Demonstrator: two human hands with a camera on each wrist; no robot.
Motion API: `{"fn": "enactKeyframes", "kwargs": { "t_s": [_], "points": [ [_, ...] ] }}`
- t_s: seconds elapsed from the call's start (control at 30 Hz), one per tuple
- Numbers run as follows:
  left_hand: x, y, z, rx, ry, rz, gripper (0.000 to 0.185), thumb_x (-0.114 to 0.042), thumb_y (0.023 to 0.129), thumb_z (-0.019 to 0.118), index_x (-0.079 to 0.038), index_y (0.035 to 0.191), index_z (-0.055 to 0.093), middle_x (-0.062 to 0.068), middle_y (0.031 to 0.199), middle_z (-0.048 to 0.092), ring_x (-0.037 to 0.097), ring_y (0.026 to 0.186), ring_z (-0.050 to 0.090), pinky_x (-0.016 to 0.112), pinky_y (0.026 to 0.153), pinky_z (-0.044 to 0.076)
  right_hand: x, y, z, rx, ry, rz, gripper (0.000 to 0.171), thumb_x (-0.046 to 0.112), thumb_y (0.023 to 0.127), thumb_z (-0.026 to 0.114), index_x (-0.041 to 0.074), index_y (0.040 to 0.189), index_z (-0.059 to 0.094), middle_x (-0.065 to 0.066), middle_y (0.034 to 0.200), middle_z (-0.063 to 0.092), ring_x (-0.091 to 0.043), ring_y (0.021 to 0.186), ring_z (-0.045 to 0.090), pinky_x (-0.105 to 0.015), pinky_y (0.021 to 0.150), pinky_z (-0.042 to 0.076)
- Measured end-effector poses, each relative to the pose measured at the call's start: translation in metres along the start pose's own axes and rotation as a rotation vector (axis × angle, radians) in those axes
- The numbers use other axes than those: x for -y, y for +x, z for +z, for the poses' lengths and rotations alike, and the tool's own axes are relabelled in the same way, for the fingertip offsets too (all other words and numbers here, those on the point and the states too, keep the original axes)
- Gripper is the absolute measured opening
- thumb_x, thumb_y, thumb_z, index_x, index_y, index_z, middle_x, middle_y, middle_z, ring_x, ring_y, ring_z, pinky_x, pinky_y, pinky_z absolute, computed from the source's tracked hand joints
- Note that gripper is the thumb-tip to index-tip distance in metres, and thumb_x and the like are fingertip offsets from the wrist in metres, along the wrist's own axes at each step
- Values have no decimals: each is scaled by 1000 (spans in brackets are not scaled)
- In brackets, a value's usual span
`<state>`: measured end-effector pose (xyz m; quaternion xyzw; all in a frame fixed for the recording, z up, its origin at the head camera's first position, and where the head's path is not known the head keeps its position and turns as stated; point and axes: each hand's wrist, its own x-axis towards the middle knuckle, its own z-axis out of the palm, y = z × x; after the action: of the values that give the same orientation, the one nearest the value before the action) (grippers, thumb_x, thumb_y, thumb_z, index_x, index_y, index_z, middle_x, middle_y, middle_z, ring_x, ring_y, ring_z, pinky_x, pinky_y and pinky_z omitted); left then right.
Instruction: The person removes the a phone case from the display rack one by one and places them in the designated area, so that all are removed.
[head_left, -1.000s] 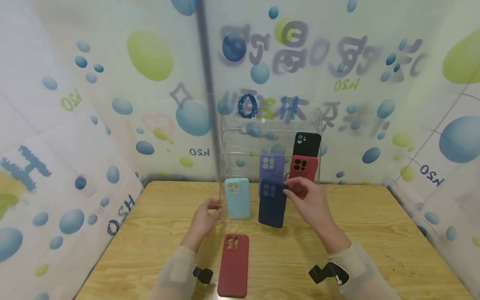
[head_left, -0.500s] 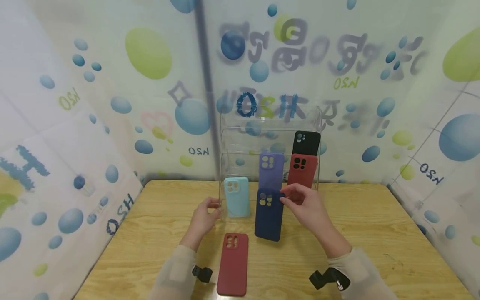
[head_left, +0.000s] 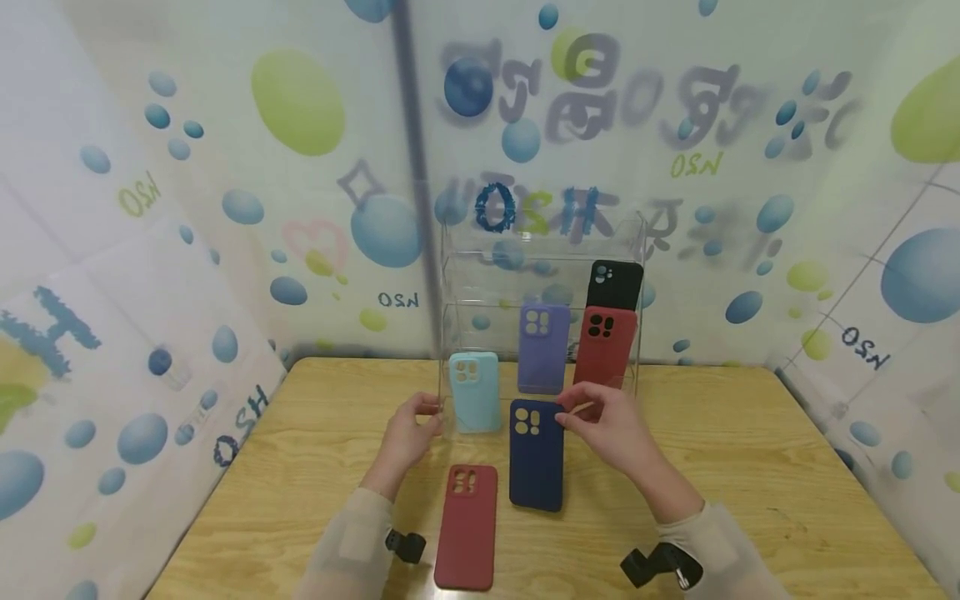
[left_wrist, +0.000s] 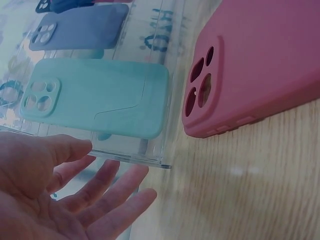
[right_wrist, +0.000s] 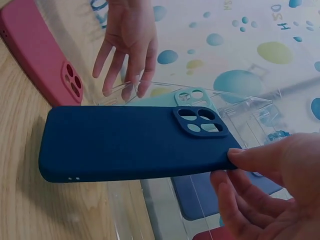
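Note:
My right hand pinches the upper right corner of a dark blue phone case between thumb and fingers. The case is held in front of the clear stepped stand; in the right wrist view its camera cutouts are plain. At the stand's left side, my left hand rests with relaxed, extended fingers against the clear edge. Beside it a light cyan case leans in the lowest tier. Behind the blue case, a purple case sits one tier higher.
A dark red phone case lies on the wooden table between my forearms. On the stand's right side, a red case stands below a black case. A printed curtain hangs behind the table.
My right hand has drawn the dark blue case down and toward me, away from the front of the purple case, which now shows fully. The left hand has stayed at the stand's side.

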<state>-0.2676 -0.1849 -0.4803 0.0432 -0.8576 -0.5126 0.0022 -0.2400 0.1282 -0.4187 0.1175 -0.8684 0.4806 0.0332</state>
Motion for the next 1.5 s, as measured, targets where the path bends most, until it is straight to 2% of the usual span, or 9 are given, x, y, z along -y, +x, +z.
{"fn": "enactKeyframes", "kwargs": {
  "t_s": [0.23,0.4,0.57,0.7,0.77,0.97,1.13,1.37,1.5],
  "points": [
    [1,1,1,3,-9,11,23,-12,102,62,-5,124,63,22,128,65,26,95,74,31,67,55,-6,-2,3,110,88,41,17,8,91,78,9,108,75,-9,101,72,-24,81,76,-33,69,60],
    [1,0,-1,6,1,1,23,-12,103,61,-5,125,62,22,129,64,26,95,74,32,67,55,-12,-3,7,177,102,24,19,8,91,77,6,109,74,-10,98,72,-21,80,75,-38,68,61],
    [0,0,-1,4,6,1,23,-12,103,61,-5,124,62,22,129,65,27,96,75,31,66,54,-18,-4,12,219,103,40,19,9,91,77,4,109,73,-9,95,70,-20,80,75,-36,68,60],
    [-1,0,-1,4,-2,0,22,-12,103,61,-5,123,62,23,129,64,30,98,75,30,66,54,-22,-4,15,223,113,46,20,8,90,78,4,108,73,-9,94,70,-19,79,75,-45,71,62],
    [-1,0,-1,3,-3,3,22,-12,103,61,-5,123,63,23,128,64,31,98,75,30,66,54,-25,-5,17,216,106,51,20,9,89,79,5,108,73,-8,94,70,-18,78,75,-46,71,62],
    [-1,0,-1,5,-2,-3,22,-12,103,61,-5,124,62,23,129,64,32,99,75,30,66,54,-33,-7,23,207,78,49,19,10,89,80,7,107,74,-6,92,70,-23,77,75,-44,68,61],
    [0,1,-1,3,-3,-2,22,-12,103,62,-5,124,62,24,129,64,31,97,75,31,68,55,-40,-8,29,223,76,40,19,9,89,80,5,106,74,-7,91,70,-20,75,74,-44,66,61],
    [2,1,3,-30,4,11,23,-11,102,63,-5,123,64,23,125,66,27,93,75,33,73,58,-50,-9,38,259,65,22,17,8,90,79,4,105,74,-7,88,70,-20,70,72,-30,59,57],
    [1,-1,4,-49,7,10,24,-11,102,63,-4,124,64,23,124,66,28,92,75,33,72,58,-55,-10,42,280,57,17,16,9,90,79,4,104,74,-6,87,70,-17,68,70,-27,57,55]
  ]
}}
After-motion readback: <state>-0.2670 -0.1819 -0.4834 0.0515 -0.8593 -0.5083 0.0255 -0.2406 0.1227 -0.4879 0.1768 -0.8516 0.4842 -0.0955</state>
